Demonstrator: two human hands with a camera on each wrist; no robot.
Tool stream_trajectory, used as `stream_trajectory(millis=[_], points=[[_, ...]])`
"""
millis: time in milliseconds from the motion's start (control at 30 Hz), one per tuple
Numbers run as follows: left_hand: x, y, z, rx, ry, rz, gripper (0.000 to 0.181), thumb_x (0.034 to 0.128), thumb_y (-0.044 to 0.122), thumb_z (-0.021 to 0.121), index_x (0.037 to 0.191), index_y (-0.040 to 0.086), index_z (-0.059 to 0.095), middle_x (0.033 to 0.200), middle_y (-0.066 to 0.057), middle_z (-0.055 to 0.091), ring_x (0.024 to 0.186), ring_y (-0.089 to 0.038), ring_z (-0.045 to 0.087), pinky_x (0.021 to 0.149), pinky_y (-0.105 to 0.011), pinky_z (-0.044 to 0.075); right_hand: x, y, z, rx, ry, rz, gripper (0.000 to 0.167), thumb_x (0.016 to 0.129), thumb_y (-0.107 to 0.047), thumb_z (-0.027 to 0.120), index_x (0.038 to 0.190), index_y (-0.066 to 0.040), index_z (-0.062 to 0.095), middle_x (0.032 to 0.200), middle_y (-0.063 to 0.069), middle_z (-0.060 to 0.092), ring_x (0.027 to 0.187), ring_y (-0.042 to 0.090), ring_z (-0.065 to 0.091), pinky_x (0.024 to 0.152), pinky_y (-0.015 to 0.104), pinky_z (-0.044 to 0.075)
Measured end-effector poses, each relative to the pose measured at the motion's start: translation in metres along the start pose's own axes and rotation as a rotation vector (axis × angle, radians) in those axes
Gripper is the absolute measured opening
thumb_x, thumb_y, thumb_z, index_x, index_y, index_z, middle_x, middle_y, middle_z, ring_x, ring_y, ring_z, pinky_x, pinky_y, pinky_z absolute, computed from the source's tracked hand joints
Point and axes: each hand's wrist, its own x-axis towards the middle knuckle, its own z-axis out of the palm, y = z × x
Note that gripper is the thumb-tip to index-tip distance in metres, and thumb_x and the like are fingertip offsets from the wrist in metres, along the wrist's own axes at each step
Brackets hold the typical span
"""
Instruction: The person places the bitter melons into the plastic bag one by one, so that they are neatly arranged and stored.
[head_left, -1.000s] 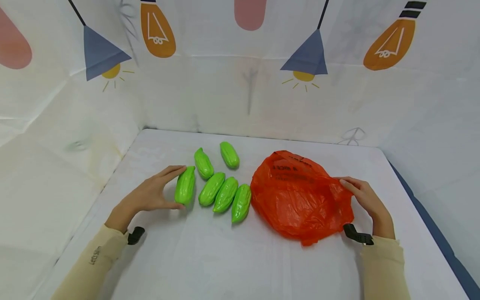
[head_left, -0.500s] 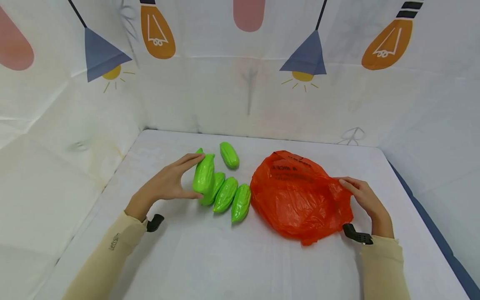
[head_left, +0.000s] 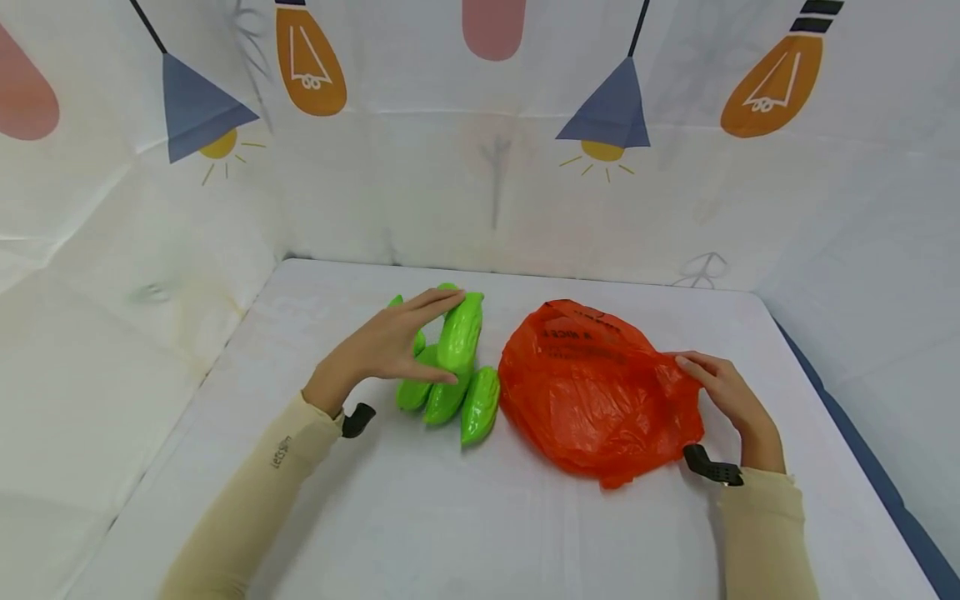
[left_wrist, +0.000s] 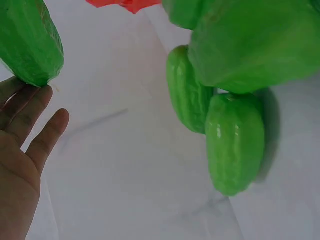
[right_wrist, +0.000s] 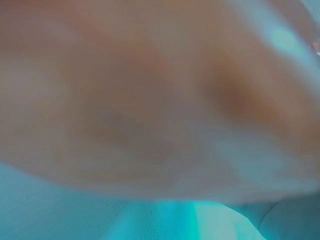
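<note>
**Left hand (head_left: 382,343) shifts rightward with its load**

Between thumb and fingertips it grips a glossy, bright-green, ridged, elongated vegetable (head_left: 459,335), tilted and raised over the group. Half a second ago that piece overlapped the group's left side; now it covers the middle, nearer the crinkled red plastic bag (head_left: 592,400) to the right of the grip. Beneath and around the grip lie five similar green vegetables (head_left: 481,406) (the farthest mostly hidden behind the hand and its load). The right hand (head_left: 726,392) pinches the bag's right edge, practically unchanged.
</note>
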Motion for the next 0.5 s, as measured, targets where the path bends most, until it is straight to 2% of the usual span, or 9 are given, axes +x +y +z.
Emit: stream_trajectory(millis=[133,267,333,433,500], points=[[0.018,0.012,0.001,-0.016,0.0,0.085,0.108,0.0693,0.062,0.08,0.155,0.02,0.03,0.156,0.003,0.035,0.134,-0.021,0.048,0.103,-0.046,0.048,0.0,0.0,0.001,-0.004,-0.001,0.007,0.06,0.103,-0.046,0.041,0.139,0.001,0.051,0.12,-0.002,0.063,0.097,-0.013,0.048,0.103,0.072,0.034],[0.035,0.023,0.004,0.002,0.002,0.147,0.107,0.0697,0.062,0.08,0.155,0.019,0.03,0.156,0.002,0.036,0.126,-0.021,0.053,0.096,-0.041,0.052,0.001,-0.001,0.002,-0.003,-0.002,0.013,0.06,0.103,-0.047,0.041,0.139,0.001,0.051,0.129,0.017,0.059,0.097,-0.013,0.048,0.104,0.071,0.034],[0.043,0.028,0.005,0.009,-0.001,0.169,0.107,0.0702,0.063,0.079,0.155,0.019,0.03,0.155,0.003,0.036,0.109,-0.019,0.06,0.087,-0.037,0.054,0.001,-0.001,0.002,-0.005,0.0,0.012,0.06,0.103,-0.047,0.04,0.139,0.001,0.051,0.13,0.019,0.059,0.097,-0.013,0.048,0.104,0.071,0.034],[0.054,0.037,0.006,0.011,-0.01,0.199,0.107,0.0705,0.065,0.077,0.155,0.018,0.031,0.155,0.004,0.036,0.111,-0.017,0.06,0.089,-0.034,0.054,0.001,-0.002,0.002,-0.004,0.002,0.014,0.06,0.103,-0.047,0.04,0.138,0.001,0.051,0.129,0.017,0.059,0.098,-0.013,0.048,0.104,0.071,0.033],[0.062,0.042,0.008,0.006,-0.023,0.215,0.108,0.0708,0.066,0.077,0.155,0.017,0.03,0.155,0.003,0.035,0.118,-0.015,0.058,0.093,-0.033,0.053,0.0,-0.003,0.002,0.004,0.002,0.015,0.06,0.103,-0.046,0.041,0.138,0.001,0.051,0.124,0.008,0.062,0.098,-0.012,0.048,0.104,0.071,0.033]])
